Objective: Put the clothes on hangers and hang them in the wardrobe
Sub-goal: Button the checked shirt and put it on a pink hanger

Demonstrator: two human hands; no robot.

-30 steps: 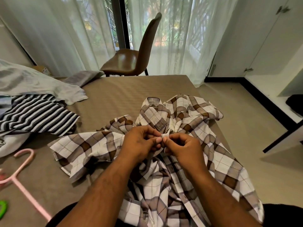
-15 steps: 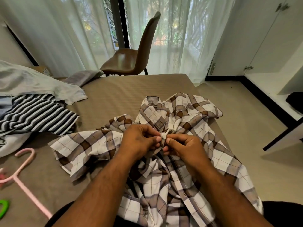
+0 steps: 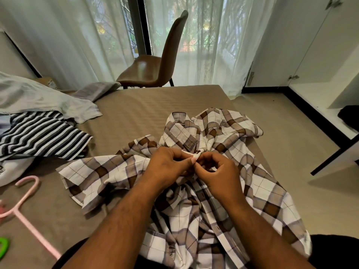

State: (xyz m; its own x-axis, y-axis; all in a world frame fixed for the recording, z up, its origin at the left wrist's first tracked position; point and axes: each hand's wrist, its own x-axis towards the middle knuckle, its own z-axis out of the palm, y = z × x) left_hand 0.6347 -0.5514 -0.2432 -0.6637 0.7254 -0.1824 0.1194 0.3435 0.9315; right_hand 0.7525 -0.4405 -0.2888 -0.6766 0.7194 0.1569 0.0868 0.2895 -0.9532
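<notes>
Trainee: Hands first, then. What have they got?

Supervisor: The left hand (image 3: 169,164) and the right hand (image 3: 217,169) are both curled. Thumb and forefinger tips meet to pinch one small fold of the plaid shirt (image 3: 262,191) just below its collar. It looks like a button being worked, though the fingers hide it, so I would not swear to that.

Trainee: And the shirt itself?

Supervisor: It lies crumpled on the near right part of the bed (image 3: 155,109). Its tail spills over the near edge toward the person's lap, and one sleeve is spread out to the left. No hanger is in it yet.

Trainee: Where are the hangers?

Supervisor: A pink hanger (image 3: 27,216) lies at the bed's left edge, well apart from the shirt, with a green plastic piece (image 3: 3,247) near the corner below it. Beyond them, a striped top (image 3: 38,136) and a pale grey garment (image 3: 48,101) lie along the left edge. A brown chair (image 3: 155,68) stands past the far edge. The wardrobe (image 3: 310,45) is off to the right, with a shelf showing.

Trainee: What could go wrong?

Supervisor: Closing the front before the hanger goes in could leave the neck too tight to feed it through. The cloth hanging off the edge could also drag the shirt to the floor if it is lifted by one pinch.

Trainee: Any writing?

Supervisor: None that can be read.
</notes>
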